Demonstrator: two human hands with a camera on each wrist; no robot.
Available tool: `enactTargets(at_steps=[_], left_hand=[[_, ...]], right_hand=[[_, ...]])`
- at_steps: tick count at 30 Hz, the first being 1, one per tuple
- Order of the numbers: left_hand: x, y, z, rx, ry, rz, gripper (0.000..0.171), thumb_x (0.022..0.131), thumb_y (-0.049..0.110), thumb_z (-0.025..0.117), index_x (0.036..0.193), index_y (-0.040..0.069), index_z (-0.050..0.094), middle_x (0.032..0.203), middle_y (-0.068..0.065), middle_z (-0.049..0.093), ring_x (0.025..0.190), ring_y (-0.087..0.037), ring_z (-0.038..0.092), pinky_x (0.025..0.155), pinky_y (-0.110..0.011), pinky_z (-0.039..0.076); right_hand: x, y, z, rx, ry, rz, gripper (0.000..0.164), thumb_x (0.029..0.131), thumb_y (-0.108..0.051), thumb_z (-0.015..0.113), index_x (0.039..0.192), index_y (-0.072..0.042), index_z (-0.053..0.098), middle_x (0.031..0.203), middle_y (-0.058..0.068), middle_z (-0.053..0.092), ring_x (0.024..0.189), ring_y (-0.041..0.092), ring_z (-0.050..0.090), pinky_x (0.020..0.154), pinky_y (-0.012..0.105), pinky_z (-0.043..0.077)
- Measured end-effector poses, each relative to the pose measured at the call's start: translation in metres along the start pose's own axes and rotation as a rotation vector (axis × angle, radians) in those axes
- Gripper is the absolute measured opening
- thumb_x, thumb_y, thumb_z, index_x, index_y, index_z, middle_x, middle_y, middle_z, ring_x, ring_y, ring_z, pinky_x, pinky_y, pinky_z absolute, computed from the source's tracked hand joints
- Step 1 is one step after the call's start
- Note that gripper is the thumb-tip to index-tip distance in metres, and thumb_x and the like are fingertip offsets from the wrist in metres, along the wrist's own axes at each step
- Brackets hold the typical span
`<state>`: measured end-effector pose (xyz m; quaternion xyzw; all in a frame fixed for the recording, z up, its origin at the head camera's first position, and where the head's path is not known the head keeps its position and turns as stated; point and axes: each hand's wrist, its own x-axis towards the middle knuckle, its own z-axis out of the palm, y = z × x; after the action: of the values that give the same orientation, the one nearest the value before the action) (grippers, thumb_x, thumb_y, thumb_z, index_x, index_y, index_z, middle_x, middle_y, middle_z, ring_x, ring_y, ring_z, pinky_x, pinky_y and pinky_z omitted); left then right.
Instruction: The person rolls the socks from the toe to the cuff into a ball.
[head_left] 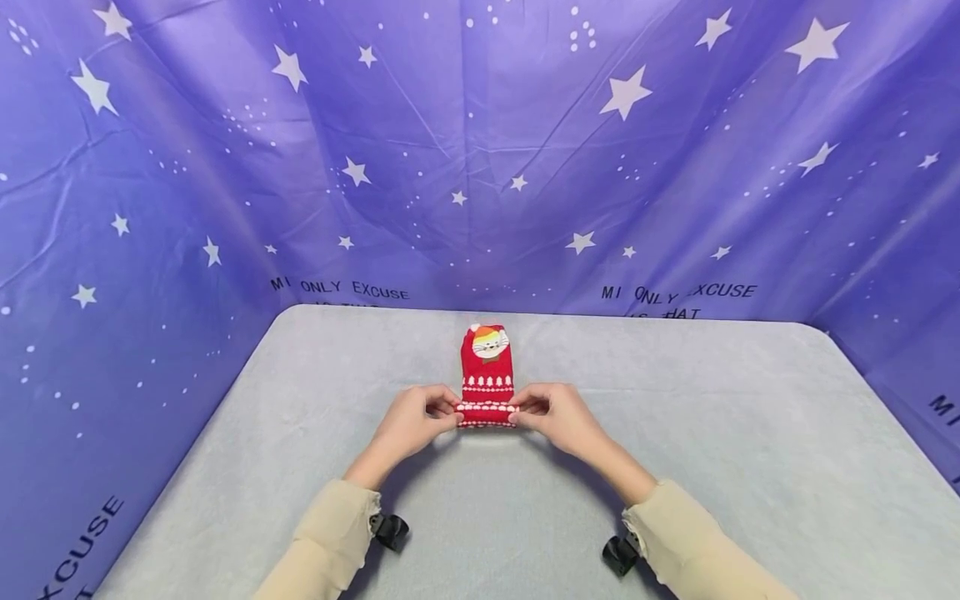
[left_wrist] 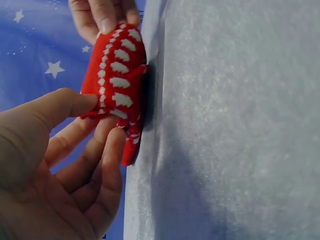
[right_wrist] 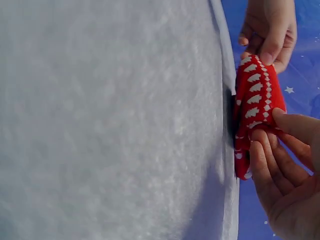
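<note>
A red knitted sock (head_left: 487,367) with a cat-face patch and white tree pattern lies lengthwise near the middle of the table, its near end folded over. My left hand (head_left: 415,419) pinches the left edge of that folded end between thumb and fingers. On the opposite edge, my right hand (head_left: 558,419) holds the fabric the same way. In the left wrist view the folded part of the sock (left_wrist: 115,70) appears raised a little off the table. The right wrist view shows the thumb on top of the sock (right_wrist: 257,90) and fingers beneath it.
Pale grey cloth covers the table (head_left: 712,442), which has rounded far corners. A purple curtain (head_left: 480,125) with white stars and printed words hangs behind and at both sides. Small black cameras sit at the left cuff (head_left: 390,531) and right cuff (head_left: 621,554).
</note>
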<state>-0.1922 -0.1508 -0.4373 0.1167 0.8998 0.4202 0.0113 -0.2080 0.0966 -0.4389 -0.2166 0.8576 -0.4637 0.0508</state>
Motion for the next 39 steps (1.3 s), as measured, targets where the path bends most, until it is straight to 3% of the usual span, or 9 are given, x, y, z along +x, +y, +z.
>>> enactTargets(at_steps=[6,11,16,22,27,32,35,39], left_hand=[[0.003,-0.006,0.004,-0.026,-0.027,-0.061,0.007,0.083,0.01,0.075,0.09,0.009,0.075,0.08,-0.002,0.074,0.067,-0.004,0.059,0.06,-0.02,0.049],[0.009,-0.003,0.01,0.045,0.009,-0.134,0.005,0.081,0.013,0.076,0.086,0.012,0.076,0.076,0.003,0.072,0.065,-0.006,0.057,0.062,-0.023,0.047],[0.013,0.006,0.01,0.134,-0.01,-0.187,0.004,0.081,0.013,0.075,0.084,0.012,0.072,0.075,0.002,0.068,0.064,-0.009,0.054,0.063,-0.023,0.044],[0.014,0.008,0.014,0.186,0.018,-0.091,0.019,0.078,0.002,0.075,0.081,0.012,0.06,0.078,0.0,0.059,0.071,-0.01,0.051,0.065,-0.022,0.043],[0.008,0.007,0.014,0.24,0.032,-0.047,0.014,0.079,0.006,0.079,0.082,0.015,0.069,0.087,0.0,0.066,0.078,-0.011,0.058,0.071,-0.026,0.051],[0.004,0.009,0.009,0.313,-0.003,-0.056,0.02,0.076,0.021,0.085,0.093,0.017,0.075,0.099,0.0,0.071,0.084,-0.014,0.062,0.075,-0.032,0.052],[0.007,0.012,0.01,0.393,-0.028,-0.055,0.029,0.071,0.028,0.089,0.092,0.018,0.072,0.097,0.003,0.069,0.083,-0.014,0.062,0.073,-0.033,0.052],[0.014,0.015,0.014,0.503,-0.045,-0.036,0.029,0.071,0.027,0.088,0.087,0.017,0.066,0.09,0.004,0.065,0.079,-0.015,0.061,0.069,-0.032,0.052]], right_hand=[[0.0,0.005,0.002,0.016,0.022,0.073,0.01,0.084,-0.007,0.075,0.093,-0.002,0.074,0.084,0.01,0.074,0.074,0.009,0.065,0.068,0.019,0.055],[0.005,0.007,0.004,-0.025,0.049,0.148,0.008,0.083,-0.006,0.076,0.088,-0.001,0.074,0.079,0.009,0.073,0.069,0.008,0.062,0.064,0.021,0.053],[0.012,0.004,0.006,-0.115,0.094,0.18,0.008,0.078,-0.006,0.076,0.083,-0.005,0.07,0.074,0.003,0.07,0.065,0.008,0.059,0.062,0.022,0.049],[0.01,0.001,0.011,-0.215,0.15,0.061,0.017,0.075,0.0,0.08,0.079,-0.009,0.066,0.074,0.0,0.064,0.068,0.007,0.056,0.063,0.018,0.048],[0.005,0.0,0.013,-0.32,0.142,-0.042,0.011,0.075,-0.004,0.082,0.08,-0.01,0.074,0.08,0.0,0.068,0.072,0.009,0.061,0.068,0.024,0.052],[0.004,-0.003,0.012,-0.371,0.079,-0.026,0.024,0.07,-0.013,0.088,0.09,-0.009,0.075,0.087,0.0,0.07,0.079,0.012,0.063,0.076,0.033,0.054],[0.008,-0.005,0.014,-0.419,0.049,0.002,0.03,0.068,-0.015,0.089,0.091,-0.009,0.071,0.086,0.001,0.065,0.077,0.012,0.058,0.074,0.033,0.052],[0.013,-0.005,0.016,-0.478,0.043,0.007,0.027,0.07,-0.011,0.087,0.088,-0.008,0.067,0.087,0.003,0.062,0.075,0.015,0.055,0.071,0.034,0.051]])
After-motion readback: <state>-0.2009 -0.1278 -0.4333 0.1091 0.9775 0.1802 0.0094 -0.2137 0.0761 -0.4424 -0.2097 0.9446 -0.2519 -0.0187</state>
